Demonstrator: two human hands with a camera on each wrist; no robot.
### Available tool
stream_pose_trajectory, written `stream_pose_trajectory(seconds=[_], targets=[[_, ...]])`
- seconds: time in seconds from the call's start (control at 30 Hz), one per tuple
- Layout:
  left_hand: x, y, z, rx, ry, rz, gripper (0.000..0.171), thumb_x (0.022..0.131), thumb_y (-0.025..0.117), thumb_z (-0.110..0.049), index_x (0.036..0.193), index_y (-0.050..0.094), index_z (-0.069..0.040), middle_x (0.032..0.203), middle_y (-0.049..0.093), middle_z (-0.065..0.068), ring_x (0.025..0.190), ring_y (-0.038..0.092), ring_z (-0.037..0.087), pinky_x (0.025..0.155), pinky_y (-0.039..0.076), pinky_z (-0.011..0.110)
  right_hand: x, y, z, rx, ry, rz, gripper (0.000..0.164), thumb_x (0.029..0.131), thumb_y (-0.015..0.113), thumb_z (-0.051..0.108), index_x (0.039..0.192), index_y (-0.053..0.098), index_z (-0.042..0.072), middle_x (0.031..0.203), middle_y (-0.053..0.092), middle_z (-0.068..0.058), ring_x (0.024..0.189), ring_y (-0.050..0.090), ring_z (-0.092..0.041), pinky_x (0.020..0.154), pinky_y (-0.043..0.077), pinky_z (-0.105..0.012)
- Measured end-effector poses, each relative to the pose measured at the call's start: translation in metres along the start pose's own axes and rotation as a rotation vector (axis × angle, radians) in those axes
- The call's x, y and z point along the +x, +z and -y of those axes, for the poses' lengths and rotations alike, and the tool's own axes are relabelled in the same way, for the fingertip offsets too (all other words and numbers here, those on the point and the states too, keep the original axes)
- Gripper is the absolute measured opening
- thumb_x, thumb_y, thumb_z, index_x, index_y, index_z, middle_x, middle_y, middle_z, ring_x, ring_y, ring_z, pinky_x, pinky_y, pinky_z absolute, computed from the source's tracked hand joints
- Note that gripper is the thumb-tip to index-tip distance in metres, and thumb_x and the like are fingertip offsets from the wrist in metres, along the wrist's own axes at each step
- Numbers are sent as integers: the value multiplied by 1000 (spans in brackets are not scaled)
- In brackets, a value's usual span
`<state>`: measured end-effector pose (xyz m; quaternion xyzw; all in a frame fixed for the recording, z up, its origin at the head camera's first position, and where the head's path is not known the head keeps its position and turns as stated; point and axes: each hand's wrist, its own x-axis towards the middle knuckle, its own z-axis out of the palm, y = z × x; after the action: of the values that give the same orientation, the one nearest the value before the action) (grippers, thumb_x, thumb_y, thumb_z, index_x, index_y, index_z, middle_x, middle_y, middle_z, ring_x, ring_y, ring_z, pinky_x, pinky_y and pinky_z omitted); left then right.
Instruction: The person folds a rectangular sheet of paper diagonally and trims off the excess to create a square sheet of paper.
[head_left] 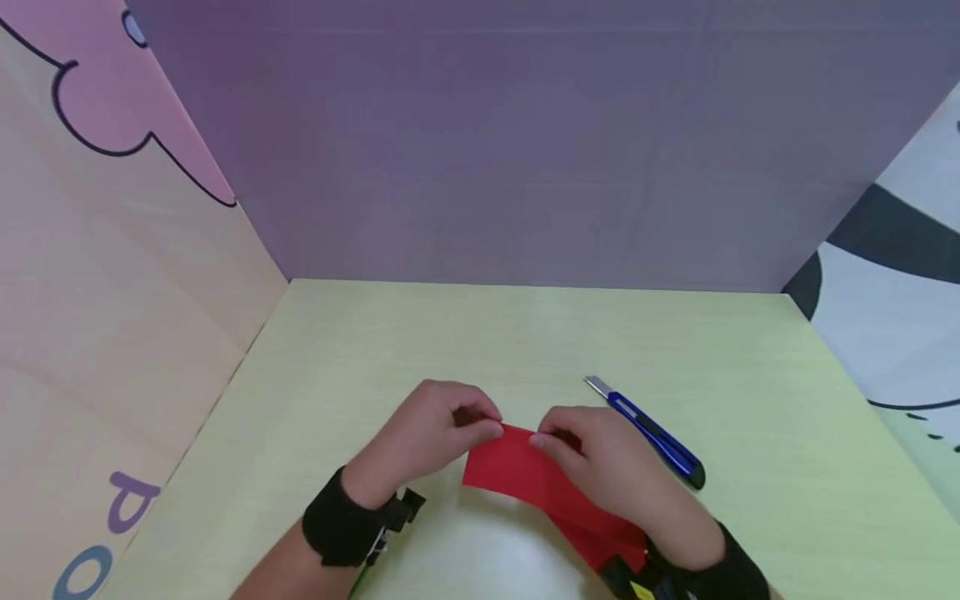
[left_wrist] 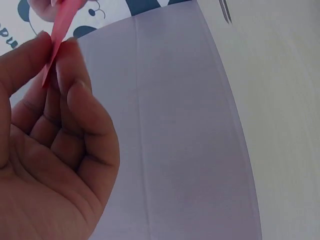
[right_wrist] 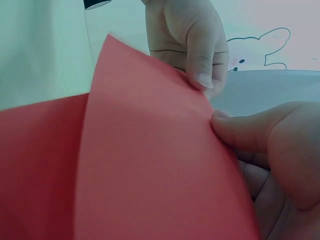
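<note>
A sheet of red paper [head_left: 510, 467] is held up between both hands above the table, its lower part bending down toward the right wrist. At its upper left edge the left hand [head_left: 442, 421] pinches it between thumb and fingertips. The right hand [head_left: 607, 467] pinches the same edge a short way to the right. In the right wrist view the paper [right_wrist: 150, 145] shows a fold, with a darker layer behind on the left. Beyond the right hand lies a blue utility knife [head_left: 656, 433] on the table, its blade out and pointing up-left.
The pale table [head_left: 375, 333] ends at a purple-grey back panel [head_left: 525, 150]. Printed side panels stand at left [head_left: 150, 292] and right [head_left: 900, 317]. Black straps with small cameras sit on both wrists, and the right wrist's one is close to the paper.
</note>
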<state>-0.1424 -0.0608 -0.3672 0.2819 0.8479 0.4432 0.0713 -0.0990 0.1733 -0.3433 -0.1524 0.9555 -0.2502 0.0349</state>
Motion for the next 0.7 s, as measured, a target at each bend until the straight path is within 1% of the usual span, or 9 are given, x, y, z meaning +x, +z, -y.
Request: stream_pose_trajectory(seconds=[0.13, 0.27, 0.37, 0.53, 0.63, 0.7], targets=[[2, 5, -1, -11, 9, -10, 5, 89, 72, -25, 93, 73, -27, 81, 65, -16, 70, 61, 8, 65, 54, 26, 0, 1, -1, 12, -37, -17, 4, 89, 71, 35, 90, 67, 34, 73, 57, 22, 64, 53, -3, 60, 48, -22], [2, 9, -3, -6, 35, 9, 6, 89, 72, -23, 93, 73, -27, 80, 64, -16, 70, 61, 7, 64, 53, 26, 0, 4, 0, 49, -78, -21, 4, 90, 69, 32, 94, 69, 34, 78, 59, 23, 67, 55, -3, 63, 49, -22], [2, 12, -4, 11, 66, 32, 5, 90, 72, -23, 93, 73, -27, 80, 63, -17, 70, 59, 6, 65, 53, 25, 1, 7, 1, 46, -88, -16, 5, 92, 68, 30, 96, 69, 33, 80, 59, 24, 70, 55, -1, 66, 50, -22], [3, 15, -5, 60, 109, 45, 6, 90, 72, -28, 95, 73, -27, 84, 63, -19, 74, 59, 2, 69, 52, 22, 0, 11, 3, 13, -98, -31, 7, 91, 70, 27, 94, 69, 34, 82, 58, 26, 72, 54, 1, 69, 49, -22], [2, 15, -6, 68, 132, 41, 7, 90, 71, -29, 96, 73, -26, 87, 64, -20, 77, 59, 1, 71, 51, 21, 1, 12, 3, 14, -121, -43, 9, 91, 70, 26, 94, 69, 34, 83, 58, 26, 72, 54, 1, 69, 49, -22], [2, 15, -6, 66, 143, 30, 6, 91, 70, -28, 95, 73, -26, 86, 64, -20, 76, 59, 1, 70, 52, 21, 1, 12, 2, 19, -127, -44, 8, 91, 69, 26, 95, 68, 33, 83, 59, 26, 72, 54, 1, 69, 49, -22]])
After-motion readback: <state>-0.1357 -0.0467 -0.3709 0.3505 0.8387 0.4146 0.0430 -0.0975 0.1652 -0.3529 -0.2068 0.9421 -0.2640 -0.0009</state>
